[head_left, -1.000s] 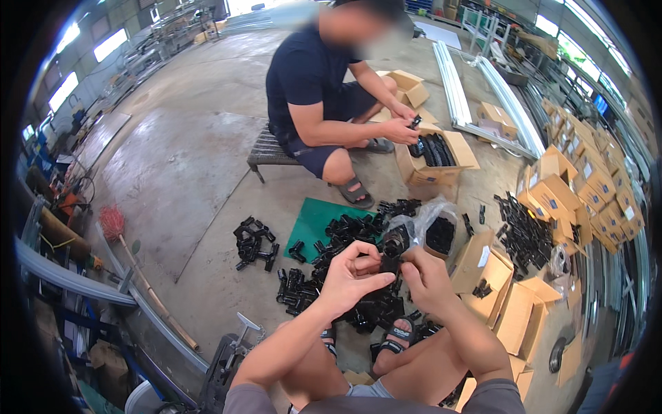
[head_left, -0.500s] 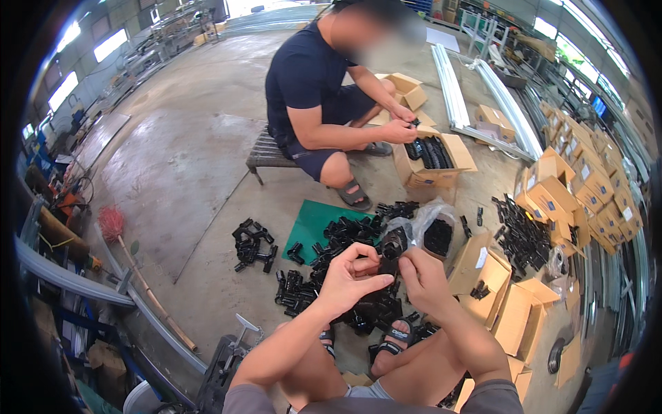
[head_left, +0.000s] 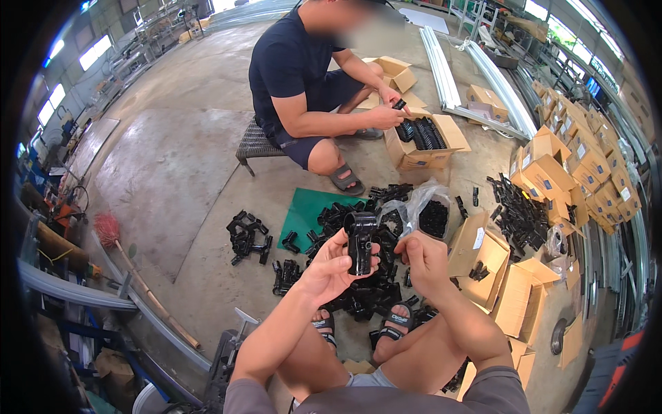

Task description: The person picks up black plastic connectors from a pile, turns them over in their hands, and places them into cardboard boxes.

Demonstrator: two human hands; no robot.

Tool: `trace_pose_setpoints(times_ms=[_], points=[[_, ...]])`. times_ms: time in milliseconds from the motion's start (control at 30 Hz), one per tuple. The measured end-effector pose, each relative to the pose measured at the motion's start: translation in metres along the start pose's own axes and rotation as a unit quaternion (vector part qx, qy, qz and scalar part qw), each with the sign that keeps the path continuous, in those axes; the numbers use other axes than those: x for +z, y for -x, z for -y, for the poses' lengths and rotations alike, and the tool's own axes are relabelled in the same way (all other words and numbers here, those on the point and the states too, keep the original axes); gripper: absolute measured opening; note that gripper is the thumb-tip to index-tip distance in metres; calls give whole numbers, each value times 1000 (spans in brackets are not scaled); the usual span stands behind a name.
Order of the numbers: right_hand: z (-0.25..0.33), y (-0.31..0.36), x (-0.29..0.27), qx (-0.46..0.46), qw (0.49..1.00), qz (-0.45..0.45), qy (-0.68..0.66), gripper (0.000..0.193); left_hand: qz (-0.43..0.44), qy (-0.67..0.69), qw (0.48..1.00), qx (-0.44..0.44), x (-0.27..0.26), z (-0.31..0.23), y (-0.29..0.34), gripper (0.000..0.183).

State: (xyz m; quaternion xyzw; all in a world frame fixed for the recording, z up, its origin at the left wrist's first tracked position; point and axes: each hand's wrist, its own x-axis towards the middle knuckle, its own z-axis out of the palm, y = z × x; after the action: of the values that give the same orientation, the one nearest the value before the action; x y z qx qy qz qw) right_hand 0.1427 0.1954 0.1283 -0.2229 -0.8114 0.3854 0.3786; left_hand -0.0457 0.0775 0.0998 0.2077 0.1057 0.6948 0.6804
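Observation:
A glossy black pipe fitting [head_left: 360, 243] with a round ring at its top stands upright in my left hand [head_left: 325, 274], whose fingers and thumb close around its lower part. Just to the right, apart from the fitting, my right hand [head_left: 429, 261] is curled with thumb and forefinger pinched together; whatever they may hold is too small to make out. Below and behind both hands lies a heap of similar black fittings [head_left: 355, 301], partly on a green mat [head_left: 298, 207]. Beyond my right hand, a clear plastic bag [head_left: 418, 200] holds many small black pieces [head_left: 434, 217].
Across from me a co-worker [head_left: 289, 83] on a low stool [head_left: 258, 146] handles a black part over a carton [head_left: 420, 160] of black parts. Opened cartons [head_left: 514, 303], a loose black pile [head_left: 518, 217] and stacked boxes [head_left: 593, 172] line the right. A red broom [head_left: 107, 228] lies left.
My left hand has turned the fitting upright and drawn it away from my right hand, which has moved slightly right. The view has shifted a little.

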Motion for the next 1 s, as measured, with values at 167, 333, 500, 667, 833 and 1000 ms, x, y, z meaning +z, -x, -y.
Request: trace_pose_setpoints(times_ms=[167,333,500,667,833,1000], points=[[9,1,6,5,1000,-5,-14,24,51,12,999,-9,-8,0,9,72],[13,-1,8,-11,1000,8,-9,20,44,20,999,-25,-7,-1,9,65],[14,0,-1,162,956,22,-244,28,-112,-272,956,-6,15,9,-7,44],[-24,-5,11,183,970,150,-64,43,-170,-487,856,-44,23,35,-9,44],[-71,22,-37,298,946,117,-49,38,-92,-633,761,-112,36,51,-8,99],[-152,116,-136,406,897,88,147,50,-104,-629,760,-127,33,41,-6,86]])
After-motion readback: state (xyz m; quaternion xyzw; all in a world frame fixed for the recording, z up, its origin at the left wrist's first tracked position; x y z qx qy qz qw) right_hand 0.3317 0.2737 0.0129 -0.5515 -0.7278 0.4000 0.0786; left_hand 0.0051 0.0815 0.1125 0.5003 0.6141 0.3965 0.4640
